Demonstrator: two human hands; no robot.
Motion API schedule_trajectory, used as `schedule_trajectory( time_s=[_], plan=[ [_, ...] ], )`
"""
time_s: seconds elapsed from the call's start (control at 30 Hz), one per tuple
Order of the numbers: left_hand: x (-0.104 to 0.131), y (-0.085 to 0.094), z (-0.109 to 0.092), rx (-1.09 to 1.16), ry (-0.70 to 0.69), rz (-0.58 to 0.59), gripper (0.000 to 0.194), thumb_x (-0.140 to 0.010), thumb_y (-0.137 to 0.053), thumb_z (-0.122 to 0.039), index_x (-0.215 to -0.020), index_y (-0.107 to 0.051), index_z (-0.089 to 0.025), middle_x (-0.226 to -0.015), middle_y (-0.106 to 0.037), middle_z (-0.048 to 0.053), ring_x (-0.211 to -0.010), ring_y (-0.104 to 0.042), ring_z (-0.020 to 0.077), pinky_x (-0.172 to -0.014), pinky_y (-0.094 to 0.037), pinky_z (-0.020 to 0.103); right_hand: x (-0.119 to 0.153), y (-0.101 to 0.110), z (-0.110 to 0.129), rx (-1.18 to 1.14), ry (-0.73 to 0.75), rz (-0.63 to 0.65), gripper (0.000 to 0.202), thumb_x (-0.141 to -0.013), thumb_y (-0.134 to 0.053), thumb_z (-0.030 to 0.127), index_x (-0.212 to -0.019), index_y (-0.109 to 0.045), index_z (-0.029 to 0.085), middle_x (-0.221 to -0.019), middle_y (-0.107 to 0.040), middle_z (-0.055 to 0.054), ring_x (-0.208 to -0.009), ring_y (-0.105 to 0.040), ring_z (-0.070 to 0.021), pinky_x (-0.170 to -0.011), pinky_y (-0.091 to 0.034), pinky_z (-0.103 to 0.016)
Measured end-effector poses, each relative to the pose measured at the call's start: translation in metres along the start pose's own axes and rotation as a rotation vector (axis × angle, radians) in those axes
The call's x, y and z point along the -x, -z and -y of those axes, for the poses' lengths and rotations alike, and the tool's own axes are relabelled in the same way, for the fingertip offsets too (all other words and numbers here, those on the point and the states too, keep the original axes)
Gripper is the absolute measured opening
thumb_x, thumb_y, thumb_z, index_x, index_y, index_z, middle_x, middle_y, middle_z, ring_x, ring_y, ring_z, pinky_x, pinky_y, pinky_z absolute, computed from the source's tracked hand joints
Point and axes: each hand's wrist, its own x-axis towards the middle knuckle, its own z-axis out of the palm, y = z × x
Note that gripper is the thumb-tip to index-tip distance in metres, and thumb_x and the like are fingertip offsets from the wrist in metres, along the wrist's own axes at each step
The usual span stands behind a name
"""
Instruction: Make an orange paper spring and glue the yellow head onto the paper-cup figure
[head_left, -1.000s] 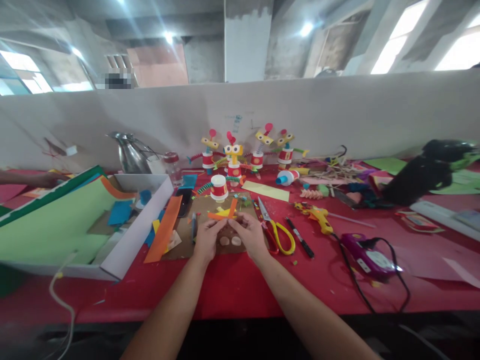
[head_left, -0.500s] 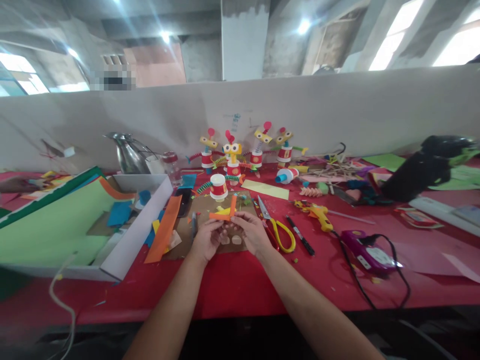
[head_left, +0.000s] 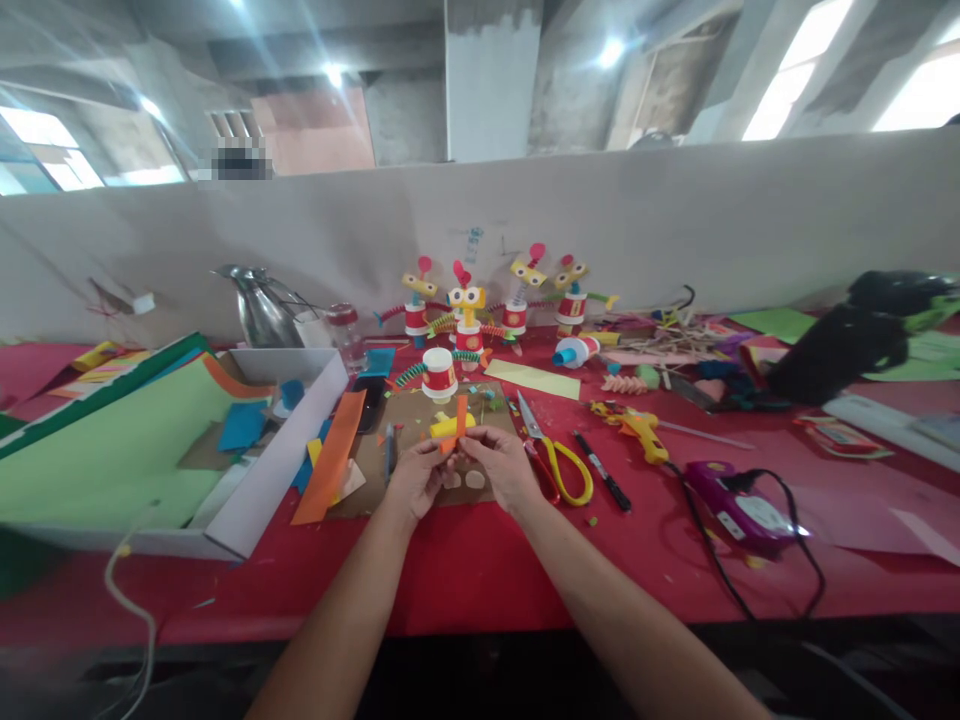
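Between my fingertips is a folded orange paper strip (head_left: 461,418), one end standing up and the other lying toward the left. My left hand (head_left: 417,478) pinches its lower left part, and my right hand (head_left: 501,465) pinches it near the fold. Just beyond the strip lies a yellow paper roll (head_left: 444,427) on a brown cardboard sheet (head_left: 360,498). Two small pale ovals (head_left: 474,480) rest on the cardboard below my fingers. Behind stands a white-and-red paper cup (head_left: 439,372) with green folded-paper arms.
Yellow-handled scissors (head_left: 568,470), a black marker (head_left: 602,472) and a yellow glue gun (head_left: 641,436) lie to the right, with a purple corded device (head_left: 739,508) farther over. Several finished cup figures (head_left: 469,318) stand at the wall. A white box (head_left: 277,450) of coloured paper is on the left.
The orange strip has turned in my fingers, its left end now pointing nearer to me, so more of the yellow roll shows. Another person's hand at the far left has gone out of view.
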Motion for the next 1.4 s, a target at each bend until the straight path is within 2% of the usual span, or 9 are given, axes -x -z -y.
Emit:
schedule_trajectory(
  time_s=[0.13,0.27,0.4,0.53,0.8,1.1,1.27,1.4],
  plan=[
    [0.001,0.0,0.001,-0.02,-0.013,-0.002,0.016,-0.061,-0.081,-0.012,-0.073,-0.071,-0.009,-0.062,-0.067,0.004,-0.051,-0.057,0.006,-0.045,-0.045,0.012,-0.001,0.0,-0.003,0.057,0.033,-0.022,0.023,-0.057,-0.078,0.034,-0.071,-0.071,0.018,-0.063,-0.067,0.0,-0.057,-0.058,-0.013,-0.057,-0.047,-0.026],
    [0.002,0.0,-0.002,-0.037,-0.017,-0.001,0.016,-0.06,-0.082,-0.012,-0.073,-0.072,-0.008,-0.064,-0.068,0.004,-0.052,-0.059,0.005,-0.05,-0.047,0.011,-0.001,0.002,-0.004,0.094,0.05,-0.013,0.025,-0.054,-0.081,0.034,-0.071,-0.071,0.019,-0.066,-0.068,0.0,-0.059,-0.059,-0.0145,-0.058,-0.048,-0.027],
    [0.003,0.003,-0.006,-0.05,0.009,0.018,0.016,-0.062,-0.08,-0.009,-0.074,-0.071,-0.007,-0.065,-0.068,0.005,-0.053,-0.059,0.0045,-0.052,-0.049,0.01,0.0,0.002,-0.003,0.133,0.092,0.009,0.021,-0.06,-0.078,0.034,-0.073,-0.072,0.019,-0.067,-0.068,-0.001,-0.059,-0.058,-0.0137,-0.058,-0.048,-0.026],
    [0.002,0.007,-0.008,-0.041,0.033,0.03,0.012,-0.066,-0.075,-0.005,-0.076,-0.07,-0.009,-0.067,-0.068,0.003,-0.057,-0.061,0.0053,-0.054,-0.051,0.01,0.002,0.001,0.0,0.086,0.069,0.051,0.022,-0.061,-0.078,0.035,-0.073,-0.071,0.019,-0.069,-0.069,-0.001,-0.061,-0.06,-0.0137,-0.061,-0.049,-0.027],
    [0.002,0.005,-0.008,-0.061,0.052,0.017,0.007,-0.067,-0.075,-0.007,-0.072,-0.069,-0.009,-0.061,-0.065,0.002,-0.049,-0.056,0.0033,-0.05,-0.049,0.01,0.002,0.001,0.001,0.089,0.056,0.066,0.021,-0.061,-0.079,0.034,-0.07,-0.069,0.018,-0.065,-0.066,0.001,-0.058,-0.058,-0.0121,-0.059,-0.046,-0.024],
    [0.005,0.001,-0.007,-0.113,-0.022,0.027,0.023,-0.054,-0.086,-0.018,-0.068,-0.071,-0.008,-0.061,-0.066,0.002,-0.051,-0.056,0.0032,-0.051,-0.046,0.011,-0.001,0.005,-0.003,0.148,0.065,0.058,0.031,-0.055,-0.082,0.042,-0.068,-0.067,0.019,-0.062,-0.065,0.001,-0.059,-0.058,-0.0145,-0.057,-0.046,-0.026],
    [0.006,-0.001,-0.009,-0.111,-0.048,0.059,0.026,-0.053,-0.087,-0.022,-0.07,-0.072,-0.009,-0.063,-0.068,0.003,-0.053,-0.056,0.0033,-0.053,-0.046,0.011,-0.001,0.003,0.001,0.131,0.062,0.073,0.028,-0.057,-0.081,0.039,-0.07,-0.068,0.019,-0.065,-0.066,0.001,-0.059,-0.058,-0.0136,-0.057,-0.046,-0.025],
    [0.005,-0.002,-0.009,-0.108,-0.061,0.067,0.028,-0.055,-0.086,-0.026,-0.072,-0.072,-0.009,-0.063,-0.068,0.004,-0.054,-0.058,0.0039,-0.053,-0.045,0.011,-0.001,0.001,0.002,0.081,0.07,0.034,0.027,-0.055,-0.082,0.036,-0.072,-0.067,0.02,-0.061,-0.065,0.002,-0.054,-0.058,-0.0132,-0.056,-0.048,-0.027]
  ],
)
